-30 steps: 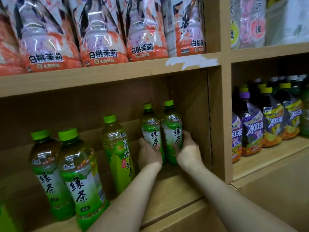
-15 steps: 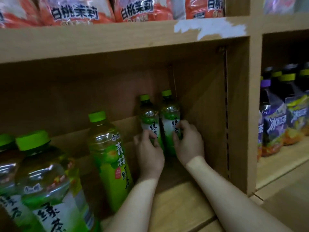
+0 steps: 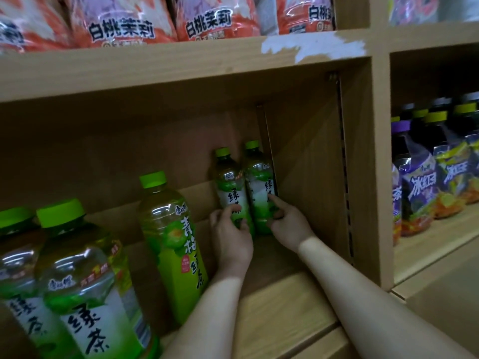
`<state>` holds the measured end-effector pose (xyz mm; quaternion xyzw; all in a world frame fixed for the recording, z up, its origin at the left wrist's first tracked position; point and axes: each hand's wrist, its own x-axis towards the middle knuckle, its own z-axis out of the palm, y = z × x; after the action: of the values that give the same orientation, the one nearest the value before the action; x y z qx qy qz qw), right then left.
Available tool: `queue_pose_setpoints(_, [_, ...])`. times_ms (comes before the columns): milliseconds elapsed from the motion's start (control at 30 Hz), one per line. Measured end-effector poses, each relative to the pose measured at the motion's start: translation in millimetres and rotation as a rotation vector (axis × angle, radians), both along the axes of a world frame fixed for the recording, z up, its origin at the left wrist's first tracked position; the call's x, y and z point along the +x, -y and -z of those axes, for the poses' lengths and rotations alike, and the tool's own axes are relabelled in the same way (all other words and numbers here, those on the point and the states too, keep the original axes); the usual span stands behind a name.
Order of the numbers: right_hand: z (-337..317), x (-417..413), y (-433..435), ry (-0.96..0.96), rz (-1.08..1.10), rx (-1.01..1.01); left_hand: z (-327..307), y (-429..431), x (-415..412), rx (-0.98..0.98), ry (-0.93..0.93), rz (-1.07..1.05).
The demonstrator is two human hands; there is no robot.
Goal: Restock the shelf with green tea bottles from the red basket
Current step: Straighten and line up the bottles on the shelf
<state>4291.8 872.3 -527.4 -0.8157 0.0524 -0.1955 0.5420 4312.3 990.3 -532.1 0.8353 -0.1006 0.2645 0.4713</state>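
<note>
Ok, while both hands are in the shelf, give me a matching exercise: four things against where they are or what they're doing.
Things:
1. left hand
2. right hand
3. purple-label bottles
4. pink packs

Place or state:
A. on the upper shelf
B. forefinger touches the right back bottle
C. in the compartment right of the divider
D. grips the left back bottle

Pairs: 1-D, 2-B, 3-C, 4-A

Four green tea bottles: back-left bottle (image 3: 229, 193), back-right bottle (image 3: 260, 187), two front-left bottles (image 3: 85, 294). One green-capped bottle with a different label (image 3: 176, 242). Two hands: left hand (image 3: 232, 242), right hand (image 3: 287, 224). Four pink-orange packs (image 3: 116, 22) above. Purple-labelled bottles (image 3: 420, 193) too crowded to count.
</note>
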Motion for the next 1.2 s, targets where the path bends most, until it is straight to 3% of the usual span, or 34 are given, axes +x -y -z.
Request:
queue_pose_setpoints(133, [-2.6,-5.5,0.9,-0.01,-0.075,0.093,-3.9,1.5,-3.6,0.0,-0.032,0.007])
queue_pose_setpoints(300, [-16.3,-38.4,-8.1,-0.068,-0.164,0.098,-16.3,8.4,-28.9,0.09,-0.263,0.094])
queue_pose_setpoints(400, [-26.9,-64.6,-9.5,0.065,-0.159,0.27,-38.7,7.5,-63.1,0.184,-0.292,0.128])
queue_pose_setpoints(467, [-34.6,-91.8,-13.6,0.116,-0.13,0.459,-55.9,-8.2,-101.4,0.223,-0.078,0.138])
queue_pose_setpoints(533, [-36.7,-116.7,-25.8,0.126,-0.155,0.526,-65.8,-34.3,-139.9,0.204,0.226,0.107])
queue_pose_setpoints(633, [-38.9,-139.8,-62.0,0.048,-0.258,0.427,-66.5,-79.9,-177.6,0.105,0.54,0.001])
queue_pose_setpoints(733, [-38.6,-136.7,-95.8,0.048,-0.324,0.297,-59.0,-122.3,-193.0,0.076,0.683,-0.212])
queue_pose_setpoints(800, [-37.6,-128.3,-114.1,0.079,-0.353,0.213,-50.7,-143.4,-192.3,0.042,0.622,-0.28])
queue_pose_setpoints(933, [-29.1,-107.0,-144.1,0.057,-0.236,0.088,-32.7,-158.1,-182.9,-0.003,0.322,-0.288])
queue_pose_setpoints(1100, [-20.8,-97.2,-155.5,0.054,-0.071,0.02,-21.3,-161.1,-172.9,0.023,0.157,-0.199])
queue_pose_setpoints(1200, [-17.1,-102.1,-142.4,0.064,0.012,-0.08,-22.1,-162.6,-162.3,-0.082,0.054,-0.122])
